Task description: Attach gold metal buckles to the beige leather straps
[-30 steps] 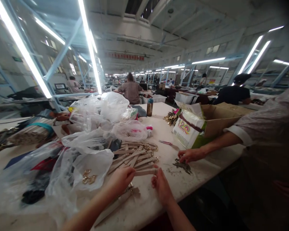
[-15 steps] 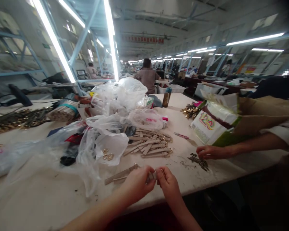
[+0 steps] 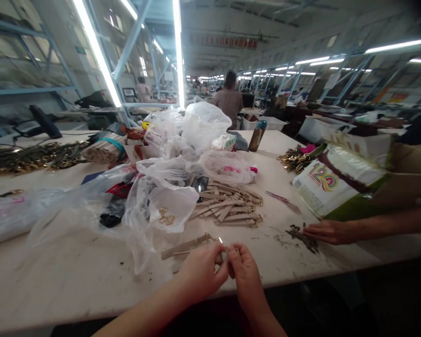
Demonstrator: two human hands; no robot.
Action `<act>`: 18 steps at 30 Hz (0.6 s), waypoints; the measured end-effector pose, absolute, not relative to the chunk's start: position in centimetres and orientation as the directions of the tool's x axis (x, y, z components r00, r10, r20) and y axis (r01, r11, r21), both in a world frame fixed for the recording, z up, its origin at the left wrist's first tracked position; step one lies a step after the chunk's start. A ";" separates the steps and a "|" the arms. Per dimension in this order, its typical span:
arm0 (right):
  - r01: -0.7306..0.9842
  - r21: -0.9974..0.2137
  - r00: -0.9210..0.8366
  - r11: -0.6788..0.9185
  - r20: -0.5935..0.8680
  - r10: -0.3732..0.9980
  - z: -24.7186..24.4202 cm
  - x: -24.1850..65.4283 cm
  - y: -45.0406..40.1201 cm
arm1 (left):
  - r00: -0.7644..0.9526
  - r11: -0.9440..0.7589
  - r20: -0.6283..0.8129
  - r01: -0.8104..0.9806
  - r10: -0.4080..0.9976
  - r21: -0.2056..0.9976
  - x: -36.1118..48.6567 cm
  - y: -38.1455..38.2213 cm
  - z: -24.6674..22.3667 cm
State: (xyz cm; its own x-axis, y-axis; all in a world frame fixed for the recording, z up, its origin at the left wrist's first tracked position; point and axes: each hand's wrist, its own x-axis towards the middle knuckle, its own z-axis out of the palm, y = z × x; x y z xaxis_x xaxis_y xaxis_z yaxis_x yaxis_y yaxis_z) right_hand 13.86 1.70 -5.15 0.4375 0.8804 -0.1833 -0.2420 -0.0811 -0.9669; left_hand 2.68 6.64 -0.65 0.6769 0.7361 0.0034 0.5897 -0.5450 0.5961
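At the table's front edge my left hand and my right hand meet, fingers pinched together. Between them is a small beige strap with a shiny metal bit at its top; the fingers hide most of it. Just beyond my left hand lie loose beige straps with a gold fitting. Farther out is a pile of beige straps with gold buckles. Gold rings rest on a white plastic sheet to its left.
Clear plastic bags cover the left middle of the table. Pink-handled scissors lie right of the straps. A co-worker's hand touches a small dark heap beside a printed package. A bottle stands behind.
The view has turned a little left, so the table's things sit farther right. My hands stay together, and a bright metal bit now shows above the fingers. The co-worker's fingers have straightened.
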 end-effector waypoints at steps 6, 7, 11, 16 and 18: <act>-0.288 -0.952 0.397 -0.101 -0.215 0.892 -5.7 13.8 1.2 | 0.746 -0.599 0.019 0.518 0.665 0.611 2.4 6.6 -0.9; -0.373 -0.921 0.359 -0.110 -0.252 0.899 -5.9 13.8 1.2 | 0.747 -0.580 0.010 0.507 0.664 0.638 2.3 6.6 -1.0; -0.580 -0.804 0.261 -0.132 -0.337 0.905 -6.2 13.5 1.1 | 0.742 -0.506 -0.035 0.491 0.670 0.710 2.4 6.7 -0.9; -0.278 -0.957 0.369 -0.081 -0.184 0.911 -5.9 14.6 0.6 | 0.685 -0.486 -0.071 0.581 0.725 0.653 2.3 6.7 -0.7; -0.133 -0.989 0.301 -0.068 -0.106 0.948 -5.8 15.5 0.1 | 0.689 -0.492 -0.087 0.594 0.720 0.636 2.0 6.7 -0.7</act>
